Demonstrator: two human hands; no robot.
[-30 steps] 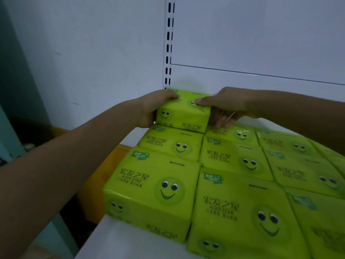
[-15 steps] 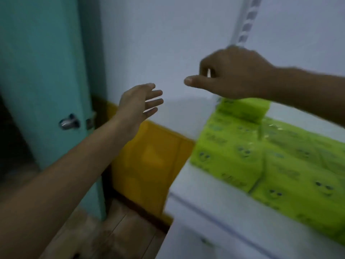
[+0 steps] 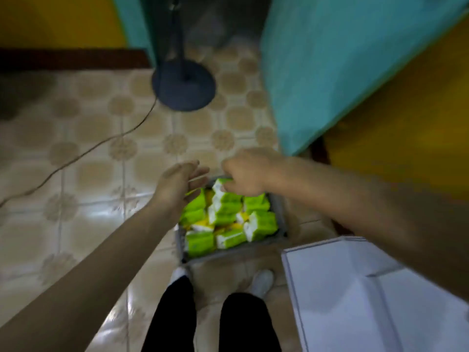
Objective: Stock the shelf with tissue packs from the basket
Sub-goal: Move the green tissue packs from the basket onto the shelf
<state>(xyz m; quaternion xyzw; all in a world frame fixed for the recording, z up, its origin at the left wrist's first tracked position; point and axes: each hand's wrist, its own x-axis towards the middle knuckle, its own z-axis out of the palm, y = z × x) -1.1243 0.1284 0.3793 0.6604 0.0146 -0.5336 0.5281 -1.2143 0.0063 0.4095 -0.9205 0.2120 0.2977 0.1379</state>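
Found tissue packs [image 3: 225, 214] heaped in the grey basket [image 3: 228, 253] on the floor [image 3: 88, 174], near the white shelf [image 3: 355, 288]. Held the left hand [image 3: 177, 185] over the basket's left edge, fingers [image 3: 199, 174] straight, slightly apart. Curled the right hand [image 3: 246, 174] onto a far pack [image 3: 220, 186]; through blur, could not tell whether clamped. Risked, probably, a loose pinch on slick wrap slipping, dropping the pack.

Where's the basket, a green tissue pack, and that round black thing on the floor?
basket [image 3: 236, 251], head view, on its grey front wall.
green tissue pack [image 3: 199, 242], head view, middle of its green wrapper.
round black stand base [image 3: 184, 88], head view, on its flat top.
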